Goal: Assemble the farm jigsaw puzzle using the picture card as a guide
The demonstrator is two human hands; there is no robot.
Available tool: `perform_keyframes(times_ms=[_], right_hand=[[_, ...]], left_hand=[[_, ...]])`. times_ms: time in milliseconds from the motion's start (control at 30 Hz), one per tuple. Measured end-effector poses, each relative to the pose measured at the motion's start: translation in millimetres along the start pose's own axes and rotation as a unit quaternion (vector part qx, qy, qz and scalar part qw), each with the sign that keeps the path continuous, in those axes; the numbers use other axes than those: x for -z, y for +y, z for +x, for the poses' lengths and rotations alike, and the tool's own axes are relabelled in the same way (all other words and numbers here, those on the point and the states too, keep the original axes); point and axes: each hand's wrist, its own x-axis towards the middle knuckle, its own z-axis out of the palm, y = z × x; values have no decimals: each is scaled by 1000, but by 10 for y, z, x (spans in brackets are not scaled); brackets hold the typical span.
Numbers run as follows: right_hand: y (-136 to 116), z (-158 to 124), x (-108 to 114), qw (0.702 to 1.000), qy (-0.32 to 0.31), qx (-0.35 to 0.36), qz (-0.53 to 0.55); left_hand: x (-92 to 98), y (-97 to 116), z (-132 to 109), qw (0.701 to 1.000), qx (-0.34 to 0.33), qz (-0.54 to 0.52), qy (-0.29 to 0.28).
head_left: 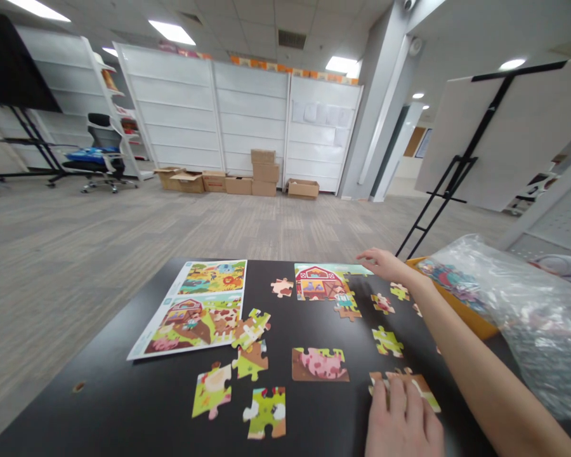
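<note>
My left hand point(404, 416) lies at the lower right of the table, its fingers stretched over joined brown-and-green puzzle pieces point(426, 388) and partly hiding them. My right hand point(383, 263) reaches to the table's far edge, fingers extended beside the sky-coloured end of the partly joined barn puzzle point(316, 285). I cannot tell whether it touches that end. A joined pig section point(320, 365) sits nearer me. Loose pieces lie about: a pink-toned one point(282, 287) left of the barn, a green one point(387, 341) and a red-and-white one point(383, 303) near my right forearm.
On the left lies a picture sheet point(195, 308), overlapped by loose pieces point(251, 329). More pieces, one with sheep point(266, 412), are at the front. A yellow box point(476, 320) of pieces and a clear plastic bag point(542, 317) stand right. An easel board point(504, 127) rises behind.
</note>
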Motion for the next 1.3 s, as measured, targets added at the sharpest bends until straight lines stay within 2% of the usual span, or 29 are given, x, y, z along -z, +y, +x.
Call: perform_keyframes(times_ms=[167, 267, 400, 600, 733, 800, 867, 967, 1033, 1100, 1200, 1300], right_hand=[[-98, -424, 112, 998, 6, -68, 14], [-119, -684, 22, 991, 45, -120, 29], [-81, -881, -142, 981, 88, -171, 24], [-26, -867, -276, 985, 76, -155, -13], [-62, -844, -294, 986, 80, -147, -7], [-91, -847, -281, 985, 87, -151, -10], [-118, -851, -257, 983, 96, -153, -15], [-148, -857, -218, 981, 111, -157, -19], [-165, -861, -200, 980, 112, -164, -20], [-184, -864, -189, 981, 103, -165, -21], [-222, -868, -173, 984, 85, -155, -22], [-257, -868, -162, 986, 78, -147, -17]], left_hand=[[258, -48, 74, 983, -32, -58, -174], [432, -54, 147, 974, -3, -71, -217], [590, -87, 198, 971, -12, -75, -228], [714, -140, 183, 977, -11, -77, -200], [902, -224, 235, 980, -11, -123, -157], [1061, -390, 294, 977, 14, -151, -148], [1245, -685, 336, 975, 77, -147, -146], [1510, -1303, 285, 964, 196, -80, -160], [1650, -1715, 163, 948, 267, -3, -173], [1752, -2032, 8, 925, 320, 67, -196], [1831, -2268, -184, 893, 358, 113, -246], [1844, -2304, -257, 895, 348, 105, -260]])
